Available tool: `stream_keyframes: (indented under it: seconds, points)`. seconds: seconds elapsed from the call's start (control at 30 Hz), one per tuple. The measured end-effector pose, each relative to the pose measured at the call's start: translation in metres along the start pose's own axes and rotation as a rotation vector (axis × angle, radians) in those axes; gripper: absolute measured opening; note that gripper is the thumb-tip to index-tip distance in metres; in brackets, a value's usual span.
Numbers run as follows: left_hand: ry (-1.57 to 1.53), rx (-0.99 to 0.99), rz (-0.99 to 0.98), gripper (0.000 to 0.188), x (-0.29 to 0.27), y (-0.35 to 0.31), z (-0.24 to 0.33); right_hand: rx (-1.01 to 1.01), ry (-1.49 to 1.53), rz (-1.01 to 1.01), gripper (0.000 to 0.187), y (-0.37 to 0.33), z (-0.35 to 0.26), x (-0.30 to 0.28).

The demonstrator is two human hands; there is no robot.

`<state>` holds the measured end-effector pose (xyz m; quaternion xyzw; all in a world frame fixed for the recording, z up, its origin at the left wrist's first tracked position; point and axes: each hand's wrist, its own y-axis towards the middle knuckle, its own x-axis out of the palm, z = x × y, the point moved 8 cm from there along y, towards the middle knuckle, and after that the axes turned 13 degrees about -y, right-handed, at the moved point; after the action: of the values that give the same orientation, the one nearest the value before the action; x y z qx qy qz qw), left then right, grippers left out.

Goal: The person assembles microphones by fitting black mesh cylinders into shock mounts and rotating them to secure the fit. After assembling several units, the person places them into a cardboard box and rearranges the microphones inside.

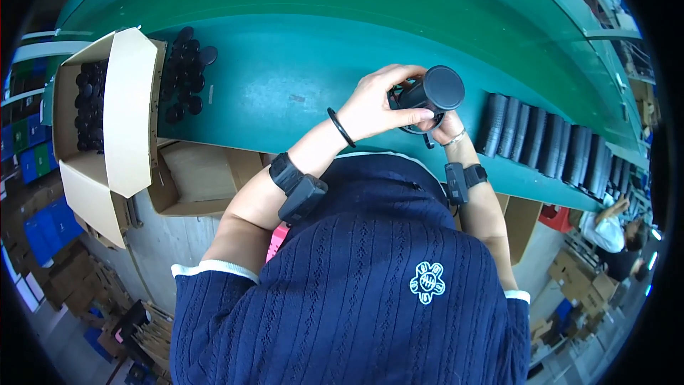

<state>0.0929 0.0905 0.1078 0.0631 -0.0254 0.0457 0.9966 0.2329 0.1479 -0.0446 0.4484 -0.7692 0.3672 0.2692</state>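
Note:
Over the green table, both my hands are around a black cylinder (443, 88) with a flat round top. My left hand (376, 103) grips it from the left, fingers and thumb curved about its lower part. My right hand (448, 128) is closed at its lower right side, mostly hidden behind it. A dark rim and a small dangling piece show below the cylinder; I cannot make out what they are. Several black round caps (190, 64) lie loose on the table at the left.
An open cardboard box (130, 110) with more black round pieces stands left. Rows of stacked black ribbed pieces (541, 139) line the table's right side. Another cardboard box (203, 175) sits below the table (285, 103) edge. A person (605, 228) is at the far right.

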Motion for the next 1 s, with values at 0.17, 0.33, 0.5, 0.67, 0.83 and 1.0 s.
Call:
stream_keyframes:
  seconds: [0.17, 0.33, 0.5, 0.67, 0.83, 1.0]
  points:
    - [-0.025, 0.032, -0.004, 0.067, 0.001, 0.005, -0.001, 0.047, -0.175, 0.124, 0.029, 0.000, 0.010, -0.021]
    - [-0.076, 0.014, -0.034, 0.068, 0.000, 0.006, -0.003, 0.095, -0.229, 0.224, 0.028, 0.002, 0.015, -0.030]
    - [-0.153, 0.006, -0.079, 0.068, 0.004, 0.005, 0.004, 0.099, -0.168, 0.157, 0.031, 0.005, 0.001, 0.005]
    - [-0.133, 0.003, -0.163, 0.067, 0.009, 0.003, 0.011, 0.093, -0.228, 0.079, 0.033, 0.014, -0.004, -0.013]
    - [-0.125, 0.018, -0.173, 0.068, 0.008, 0.003, 0.012, 0.104, -0.219, 0.060, 0.033, 0.016, -0.004, -0.018]
    - [-0.104, 0.028, -0.195, 0.067, 0.011, 0.006, 0.016, 0.104, -0.225, 0.056, 0.034, 0.015, -0.005, -0.019]
